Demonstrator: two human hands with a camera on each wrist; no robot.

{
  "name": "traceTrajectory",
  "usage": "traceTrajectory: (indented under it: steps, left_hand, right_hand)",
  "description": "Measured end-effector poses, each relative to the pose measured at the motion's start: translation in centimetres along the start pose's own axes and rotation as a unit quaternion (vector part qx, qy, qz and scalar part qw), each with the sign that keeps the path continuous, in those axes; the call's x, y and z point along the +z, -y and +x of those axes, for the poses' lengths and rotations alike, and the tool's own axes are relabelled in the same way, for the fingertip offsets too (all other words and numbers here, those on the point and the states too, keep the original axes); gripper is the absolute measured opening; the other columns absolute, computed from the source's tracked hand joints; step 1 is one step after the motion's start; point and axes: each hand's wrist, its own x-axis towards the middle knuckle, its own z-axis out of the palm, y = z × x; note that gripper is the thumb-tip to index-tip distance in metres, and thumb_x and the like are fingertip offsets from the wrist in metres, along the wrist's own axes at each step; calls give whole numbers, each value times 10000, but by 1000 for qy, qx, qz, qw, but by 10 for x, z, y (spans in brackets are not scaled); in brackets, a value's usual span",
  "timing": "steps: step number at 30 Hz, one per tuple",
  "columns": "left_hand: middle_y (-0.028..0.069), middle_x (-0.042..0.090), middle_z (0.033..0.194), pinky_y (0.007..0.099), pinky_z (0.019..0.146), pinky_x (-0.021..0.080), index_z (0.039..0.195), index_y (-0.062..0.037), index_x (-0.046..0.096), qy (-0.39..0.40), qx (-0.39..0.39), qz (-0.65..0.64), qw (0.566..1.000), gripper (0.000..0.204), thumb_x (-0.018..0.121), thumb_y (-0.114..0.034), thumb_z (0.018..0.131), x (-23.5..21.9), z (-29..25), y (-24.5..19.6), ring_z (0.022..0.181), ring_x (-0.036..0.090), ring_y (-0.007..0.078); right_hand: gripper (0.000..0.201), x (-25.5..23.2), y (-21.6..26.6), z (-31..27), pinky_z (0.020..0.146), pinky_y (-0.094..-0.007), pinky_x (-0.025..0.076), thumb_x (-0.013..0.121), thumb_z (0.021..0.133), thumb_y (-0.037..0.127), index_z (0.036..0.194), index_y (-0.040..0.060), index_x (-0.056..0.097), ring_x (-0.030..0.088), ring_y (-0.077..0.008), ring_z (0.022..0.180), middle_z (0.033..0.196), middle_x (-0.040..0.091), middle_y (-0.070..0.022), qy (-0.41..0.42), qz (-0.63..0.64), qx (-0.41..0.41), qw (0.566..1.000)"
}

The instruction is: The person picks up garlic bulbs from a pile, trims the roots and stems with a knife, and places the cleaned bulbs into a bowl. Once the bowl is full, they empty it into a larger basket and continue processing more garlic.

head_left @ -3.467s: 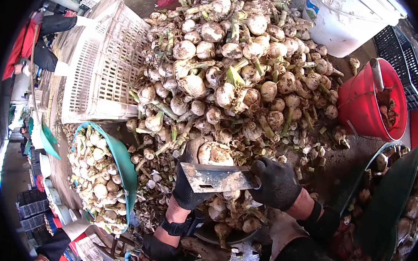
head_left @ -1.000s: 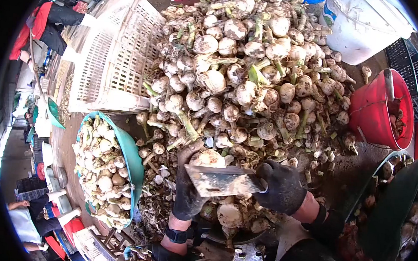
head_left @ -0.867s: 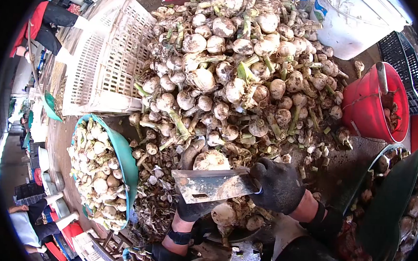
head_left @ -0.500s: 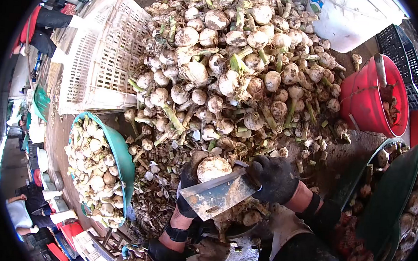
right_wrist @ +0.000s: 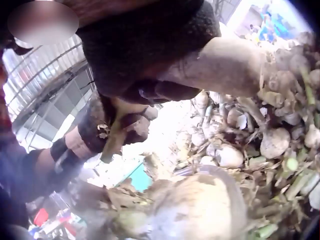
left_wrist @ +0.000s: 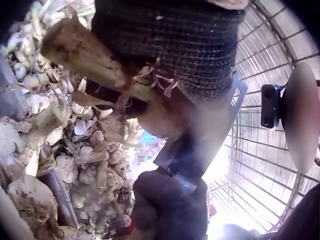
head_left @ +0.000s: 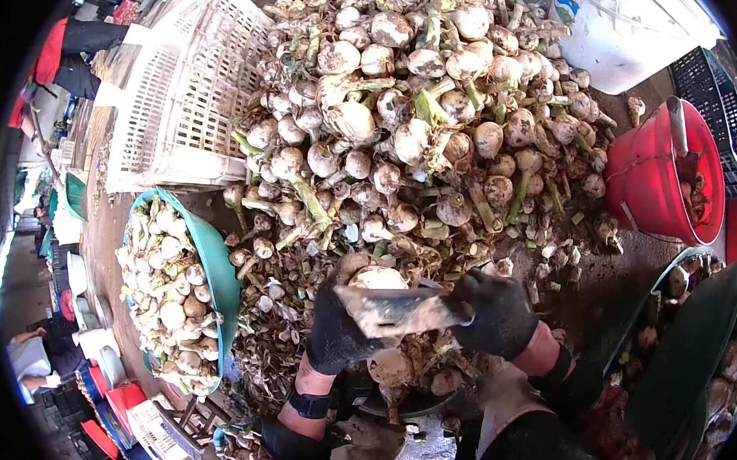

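Soiled floor held a far heap of garlic bulbs | left hand, gloved, curled round one bulb at the heap's near side | right hand, gloved, gripped a broad-bladed knife across that bulb's near edge

gap between hands, blade across, pile beyond

Bright light's glaring through pale panels, probably the roof, crossed by dark bars. Brown, littered floor stretches left here; a grey aisle runs far left, wooden frame near left.
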Motion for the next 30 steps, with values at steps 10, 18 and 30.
traceTrajectory:
  steps: [10,18,30]
  left_hand:
    - [110,614,1115,348,912,471,1219,-8,507,-20,-7,73,997,616,780,-155,687,21,-15,2,1017,600,205]
    - [72,615,993,319,786,521,1107,-16,513,-163,147,161,962,548,766,-262,688,2,-7,-33,863,612,182]
    - [165,528,1235,400,976,476,1282,-2,433,-252,109,-174,946,464,554,-214,887,68,-5,-19,1154,524,292]
  right_hand:
    - [379,23,-19,6,616,-418,497,744,553,264,837,68,585,607,-327,701,797,559,-112,-36,19,-41,998]
    - [124,12,-48,8,514,-400,453,611,731,129,714,15,564,587,-353,553,602,543,-194,-238,27,119,964]
    - [180,28,33,29,540,-388,476,681,748,162,774,16,579,629,-336,622,665,600,-181,-216,225,57,949]
